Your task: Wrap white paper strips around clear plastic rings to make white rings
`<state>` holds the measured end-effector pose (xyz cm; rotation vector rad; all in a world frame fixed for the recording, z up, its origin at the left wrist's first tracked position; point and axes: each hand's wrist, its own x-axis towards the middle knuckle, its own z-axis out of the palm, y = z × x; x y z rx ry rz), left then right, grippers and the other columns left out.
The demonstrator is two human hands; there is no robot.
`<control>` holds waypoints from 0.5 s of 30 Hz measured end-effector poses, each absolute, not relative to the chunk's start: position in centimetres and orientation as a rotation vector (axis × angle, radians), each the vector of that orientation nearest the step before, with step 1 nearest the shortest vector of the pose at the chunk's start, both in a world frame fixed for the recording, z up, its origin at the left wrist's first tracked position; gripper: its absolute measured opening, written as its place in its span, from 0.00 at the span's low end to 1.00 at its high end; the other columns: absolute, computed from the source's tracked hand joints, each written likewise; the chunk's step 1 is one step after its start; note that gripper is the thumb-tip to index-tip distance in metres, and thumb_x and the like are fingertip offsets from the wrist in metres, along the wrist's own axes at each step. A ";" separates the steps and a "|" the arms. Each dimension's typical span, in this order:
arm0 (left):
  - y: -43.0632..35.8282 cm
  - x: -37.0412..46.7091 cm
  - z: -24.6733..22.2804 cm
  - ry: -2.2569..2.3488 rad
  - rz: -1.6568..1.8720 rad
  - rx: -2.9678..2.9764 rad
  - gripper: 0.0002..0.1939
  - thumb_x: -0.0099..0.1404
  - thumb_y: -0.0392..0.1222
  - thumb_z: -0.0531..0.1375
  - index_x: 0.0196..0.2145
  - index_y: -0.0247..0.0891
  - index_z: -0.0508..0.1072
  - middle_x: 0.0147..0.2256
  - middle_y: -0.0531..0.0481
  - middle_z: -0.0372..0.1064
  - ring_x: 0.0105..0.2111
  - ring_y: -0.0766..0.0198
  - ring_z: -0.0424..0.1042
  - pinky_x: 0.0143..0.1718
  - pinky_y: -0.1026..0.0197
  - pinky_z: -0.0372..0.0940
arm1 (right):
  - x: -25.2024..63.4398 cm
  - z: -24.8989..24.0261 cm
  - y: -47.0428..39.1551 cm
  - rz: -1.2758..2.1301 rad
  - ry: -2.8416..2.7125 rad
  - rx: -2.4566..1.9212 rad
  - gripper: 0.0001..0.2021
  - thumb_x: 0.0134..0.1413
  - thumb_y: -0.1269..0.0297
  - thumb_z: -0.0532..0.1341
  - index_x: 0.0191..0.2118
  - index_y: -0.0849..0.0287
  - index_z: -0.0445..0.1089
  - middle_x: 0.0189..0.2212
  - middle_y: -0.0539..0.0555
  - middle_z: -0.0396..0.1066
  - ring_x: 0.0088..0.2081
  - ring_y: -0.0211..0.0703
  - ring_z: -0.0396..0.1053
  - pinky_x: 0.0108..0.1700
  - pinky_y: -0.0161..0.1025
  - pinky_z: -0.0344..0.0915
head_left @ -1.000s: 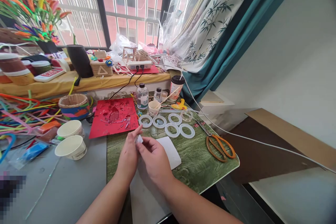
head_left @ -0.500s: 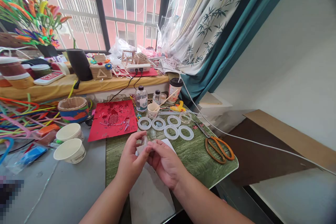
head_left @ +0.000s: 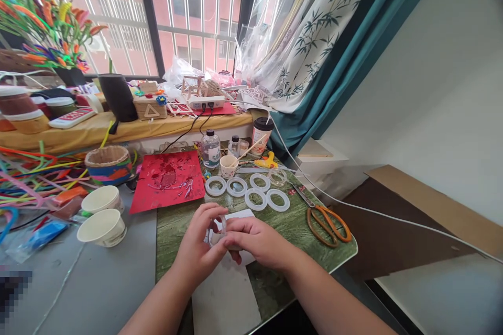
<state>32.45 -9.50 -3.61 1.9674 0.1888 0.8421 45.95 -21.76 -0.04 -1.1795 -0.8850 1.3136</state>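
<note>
My left hand (head_left: 198,243) is curled round a clear ring (head_left: 223,225), thumb below and fingers above. My right hand (head_left: 261,241) has its fingers closed at the near right side of the same ring, and the two hands meet there. Whether anything else is pinched in the right fingers is hidden. Under both hands lies a long pale grey board (head_left: 223,298). Just beyond them, several translucent white ring moulds (head_left: 255,199) rest on the green mat, with a clear ring (head_left: 278,176) behind them.
Orange-handled scissors (head_left: 328,224) lie at the right. Behind the moulds stand a paper cup (head_left: 228,166) with a stick, a clear bottle (head_left: 211,149) and a yellow glue gun (head_left: 267,160). A stained red sheet (head_left: 167,180) and two white bowls (head_left: 102,227) are on the left.
Both hands have come slightly lower and nearer. My right hand has turned over, its back now upward, and the clear ring has tilted between the hands.
</note>
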 end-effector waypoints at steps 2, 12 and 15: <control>-9.4 32.4 -3.8 0.189 0.856 1.915 0.18 0.67 0.46 0.62 0.54 0.46 0.71 0.51 0.43 0.68 0.46 0.55 0.70 0.43 0.57 0.65 | 45.9 0.2 -21.8 1.319 -0.946 -1.214 0.20 0.60 0.47 0.65 0.28 0.60 0.72 0.17 0.45 0.65 0.20 0.32 0.61 0.26 0.33 0.58; -9.4 32.7 -3.8 0.477 0.798 1.576 0.16 0.67 0.50 0.61 0.50 0.44 0.76 0.47 0.43 0.72 0.44 0.53 0.72 0.50 0.52 0.65 | 43.8 -2.4 -20.1 1.200 -0.514 -1.247 0.22 0.52 0.42 0.67 0.35 0.58 0.68 0.21 0.45 0.70 0.15 0.31 0.62 0.16 0.29 0.54; -9.6 32.9 -3.5 0.488 0.785 1.572 0.17 0.60 0.48 0.66 0.48 0.45 0.78 0.47 0.43 0.73 0.47 0.49 0.72 0.53 0.49 0.65 | 43.6 -2.3 -19.7 1.232 -0.449 -1.212 0.20 0.53 0.45 0.66 0.33 0.58 0.67 0.19 0.43 0.67 0.14 0.29 0.58 0.15 0.29 0.49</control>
